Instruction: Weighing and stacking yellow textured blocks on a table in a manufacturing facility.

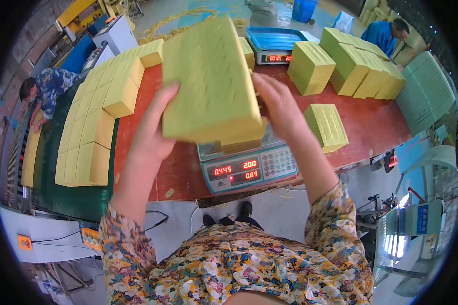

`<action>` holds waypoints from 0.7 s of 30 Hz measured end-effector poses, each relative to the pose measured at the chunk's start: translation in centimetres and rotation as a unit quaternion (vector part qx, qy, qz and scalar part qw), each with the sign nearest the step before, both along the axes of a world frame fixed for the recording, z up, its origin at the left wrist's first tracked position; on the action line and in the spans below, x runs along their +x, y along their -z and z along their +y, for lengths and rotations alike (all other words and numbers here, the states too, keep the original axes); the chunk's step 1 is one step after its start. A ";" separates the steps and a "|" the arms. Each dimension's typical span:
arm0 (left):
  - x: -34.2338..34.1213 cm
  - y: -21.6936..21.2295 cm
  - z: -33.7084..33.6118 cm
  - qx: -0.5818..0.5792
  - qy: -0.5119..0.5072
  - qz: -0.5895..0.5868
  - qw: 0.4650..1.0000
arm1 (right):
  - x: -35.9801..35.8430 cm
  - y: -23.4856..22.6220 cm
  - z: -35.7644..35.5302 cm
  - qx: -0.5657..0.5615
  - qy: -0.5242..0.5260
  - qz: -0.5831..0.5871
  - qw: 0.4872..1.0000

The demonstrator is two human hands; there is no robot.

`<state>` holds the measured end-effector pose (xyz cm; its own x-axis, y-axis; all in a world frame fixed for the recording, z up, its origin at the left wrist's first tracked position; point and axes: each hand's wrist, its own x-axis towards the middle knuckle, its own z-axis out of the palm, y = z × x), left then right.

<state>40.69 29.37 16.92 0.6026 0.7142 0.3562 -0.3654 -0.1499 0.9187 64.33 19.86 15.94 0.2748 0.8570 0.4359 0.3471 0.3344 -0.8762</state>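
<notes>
Raised above the red table (pixel 178 168), a thick yellow paper stack (pixel 208 86) with rows of small slit marks is gripped between my two hands. My left hand (pixel 160 119) presses against its left side, thumb along the front edge. On its right side is my right hand (pixel 277 99), fingers partly hidden behind the stack. Below it stands a digital weighing scale (pixel 249 165) with lit red figures and a keypad. Part of another yellow block (pixel 244 142) shows over the scale's pan, mostly covered by the held stack.
Similar stacks (pixel 89 127) line the green conveyor belt (pixel 46 173) at left. More stand at the back right (pixel 359 63), with a single stack (pixel 326 127) nearer. A second scale (pixel 275 43) has a blue tray. One person (pixel 53 94) works at left, another (pixel 387 35) at back right.
</notes>
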 end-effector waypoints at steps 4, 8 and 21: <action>6.1 -2.7 2.3 -0.228 0.072 0.095 0.966 | 4.9 0.4 2.7 -0.134 -0.037 0.257 0.956; 7.6 -2.6 1.5 -0.214 -0.003 0.150 0.965 | 6.4 2.2 3.6 -0.171 -0.044 0.270 0.946; 7.5 -1.1 1.9 -0.202 -0.019 0.172 0.964 | 7.0 4.4 3.7 -0.158 -0.036 0.251 0.954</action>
<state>48.22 31.23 18.05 0.6065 0.7764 -0.1713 -0.0304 0.2379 0.9708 71.29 23.60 11.49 0.3156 0.9487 -0.0189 -0.1565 0.0324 -0.9871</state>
